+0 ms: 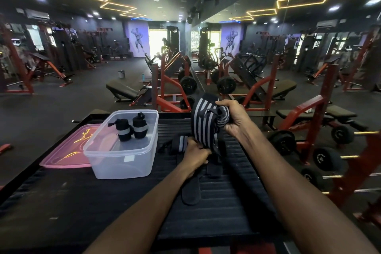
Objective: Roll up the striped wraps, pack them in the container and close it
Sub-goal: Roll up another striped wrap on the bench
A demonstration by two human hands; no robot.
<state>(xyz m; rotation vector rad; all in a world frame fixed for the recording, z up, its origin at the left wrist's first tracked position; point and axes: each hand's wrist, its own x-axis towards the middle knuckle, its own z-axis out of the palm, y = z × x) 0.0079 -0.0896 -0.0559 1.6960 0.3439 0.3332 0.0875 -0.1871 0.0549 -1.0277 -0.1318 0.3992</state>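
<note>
My right hand [233,116] clenches the striped wrap's [203,123] upper end; my left hand [195,155] pinches its lower edge, just right of the container [123,163]. With slack between my hands, I judge the roll could start loose and unravel.

No legible text, brand, number or sign in the head view. White label [129,158] on front wall of clear container [121,168]: appears blank, nothing readable. Weight plates [226,85] show faint raised markings, too blurred to read. Wall posters [138,39] carry figure drawings only, no lettering discernible.
</note>
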